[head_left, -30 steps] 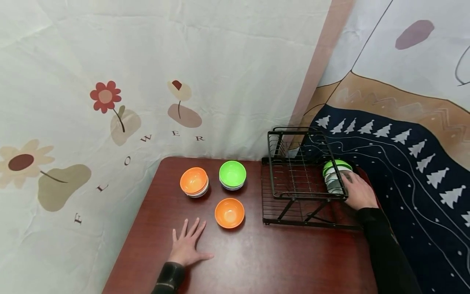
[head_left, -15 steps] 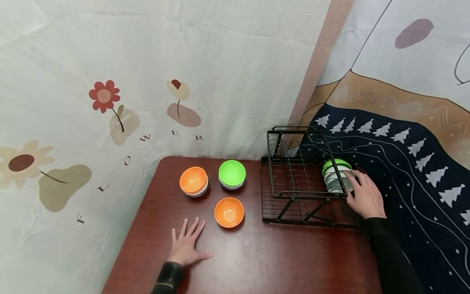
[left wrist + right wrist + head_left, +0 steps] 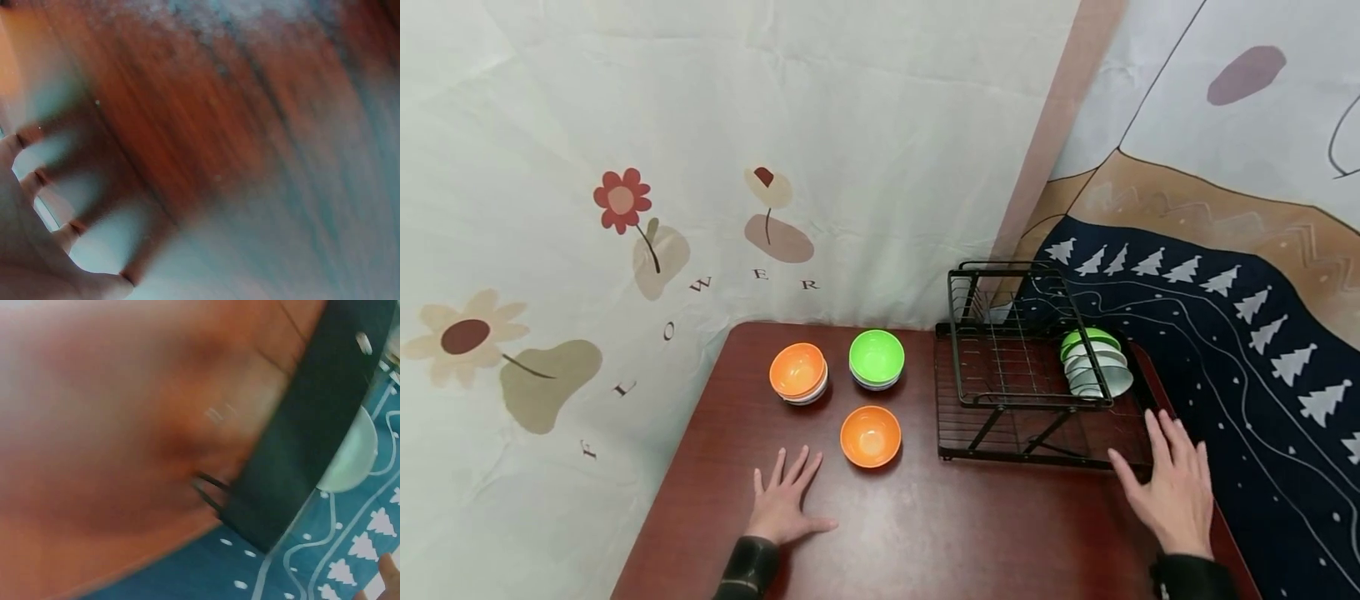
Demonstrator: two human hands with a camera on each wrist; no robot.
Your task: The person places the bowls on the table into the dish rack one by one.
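My left hand (image 3: 781,504) rests on the table with fingers spread, left of a lone orange bowl (image 3: 870,437). Nothing is in it. In the left wrist view its fingertips (image 3: 69,234) touch the reddish-brown surface. My right hand (image 3: 1176,492) hovers by the table's right edge, fingers extended and holding nothing, near the front right corner of the black wire dish rack (image 3: 1037,454). Several bowls stand tilted on edge in the rack's right side, a green bowl (image 3: 1078,340) at the back and a pale bowl (image 3: 1114,382) at the front.
Behind the lone bowl are two stacks, one topped by an orange bowl (image 3: 797,370), the other by a green bowl (image 3: 877,357). The rack's raised upper tier (image 3: 1000,400) stands over its lower tray. A printed cloth (image 3: 887,167) hangs behind the table (image 3: 970,533).
My right hand has let go of the pale bowl in the rack and drawn back toward the front right. The left hand keeps its place.
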